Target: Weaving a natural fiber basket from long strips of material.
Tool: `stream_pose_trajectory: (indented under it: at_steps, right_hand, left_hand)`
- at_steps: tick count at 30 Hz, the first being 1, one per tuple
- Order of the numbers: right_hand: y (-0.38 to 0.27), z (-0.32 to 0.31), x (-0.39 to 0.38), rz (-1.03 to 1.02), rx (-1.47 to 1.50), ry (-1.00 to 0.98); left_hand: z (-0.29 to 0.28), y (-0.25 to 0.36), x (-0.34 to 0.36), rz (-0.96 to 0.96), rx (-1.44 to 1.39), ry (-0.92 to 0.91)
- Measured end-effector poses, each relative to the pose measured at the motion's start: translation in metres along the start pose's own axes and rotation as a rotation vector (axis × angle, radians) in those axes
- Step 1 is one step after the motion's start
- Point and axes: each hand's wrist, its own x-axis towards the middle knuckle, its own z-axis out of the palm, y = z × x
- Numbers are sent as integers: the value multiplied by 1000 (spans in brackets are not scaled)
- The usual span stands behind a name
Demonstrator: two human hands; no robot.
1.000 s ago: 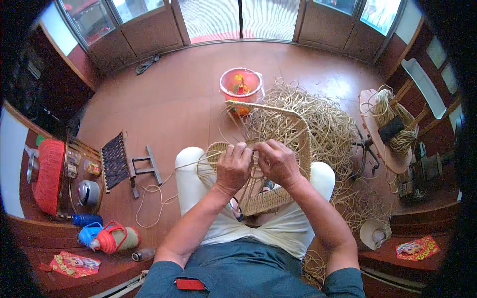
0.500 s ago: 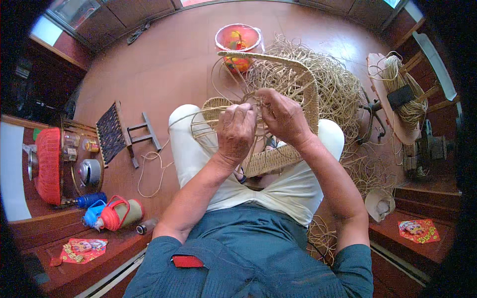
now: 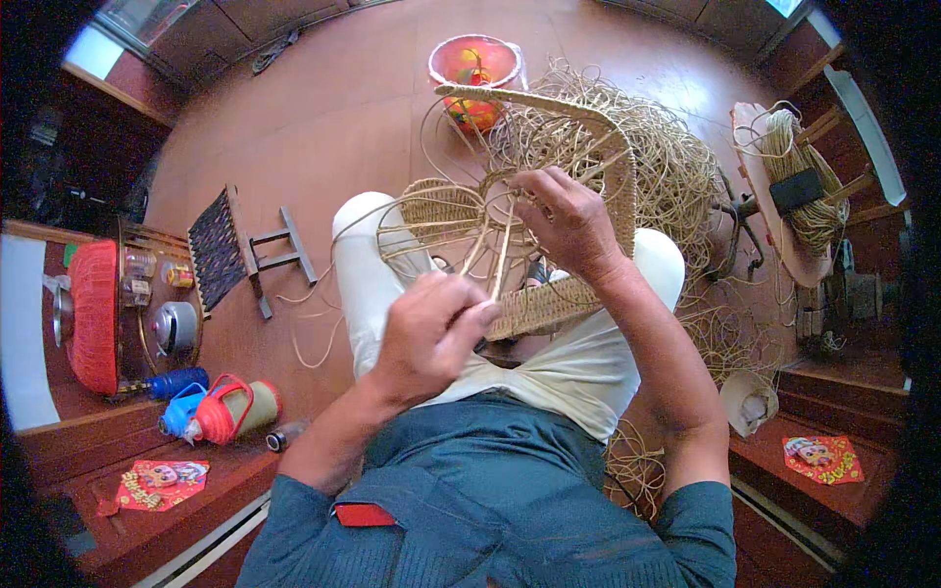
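Observation:
A half-woven tan cord frame [image 3: 617,157] rests between my white-trousered knees, with a woven rim, open spokes and loose loops around a small central ring. My right hand [image 3: 569,220] pinches cord beside that ring, fingers bent together. A pale strand [image 3: 504,250] runs from there down to my left hand [image 3: 436,333], which is closed on it near the lower woven edge; the fingertips are a little blurred.
Beyond the frame stand a red bucket [image 3: 454,67] and a heap of loose cord [image 3: 667,176]. A stool [image 3: 221,250] lies left, near a red basket [image 3: 93,318], a kettle [image 3: 174,328] and flasks [image 3: 230,412]. A board [image 3: 755,186] with coiled cord [image 3: 818,196] is right.
My left hand has moved down and toward my body, drawing a strand away from the ring, while my right hand stays near it. The view has tilted down, shifting the room upward in the picture.

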Motion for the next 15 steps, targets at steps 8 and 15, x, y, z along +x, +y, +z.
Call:
stream_pose_trajectory:
  at_steps: [8,15]
  right_hand:
    - [5,9,-3,-1,-134,58]
    - [8,12,-3,-21,-202,121]
  left_hand:
    - [-211,-27,-66,-162,23,435]
    - [-519,-168,-213,-645,17,1123]
